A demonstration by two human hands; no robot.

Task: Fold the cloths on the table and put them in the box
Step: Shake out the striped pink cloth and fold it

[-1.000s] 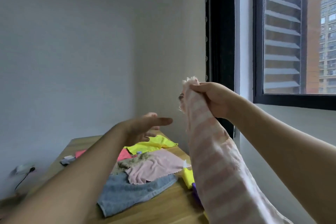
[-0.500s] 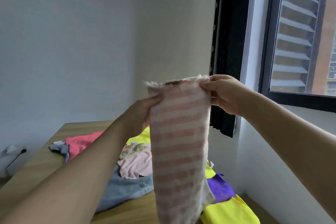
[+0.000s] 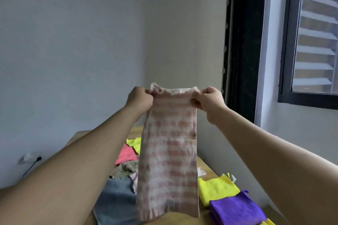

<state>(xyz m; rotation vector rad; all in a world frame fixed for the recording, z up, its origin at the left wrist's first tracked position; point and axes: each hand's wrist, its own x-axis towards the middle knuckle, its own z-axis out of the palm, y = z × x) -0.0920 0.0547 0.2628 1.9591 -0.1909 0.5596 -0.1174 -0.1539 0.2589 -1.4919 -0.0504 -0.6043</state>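
Up in the air in front of the wall, the left hand [image 3: 140, 99] and the right hand [image 3: 207, 99] each pinch a top corner of the pink striped cloth [image 3: 169, 153], which hangs straight down over the table [image 3: 207, 169]. To fold it well, I think the hands should keep the top edge tight and bring the corners together evenly. No box shows, but a purple cloth [image 3: 236, 208] and a yellow cloth [image 3: 216, 189] lie folded at about 4 o'clock from the hanging cloth.
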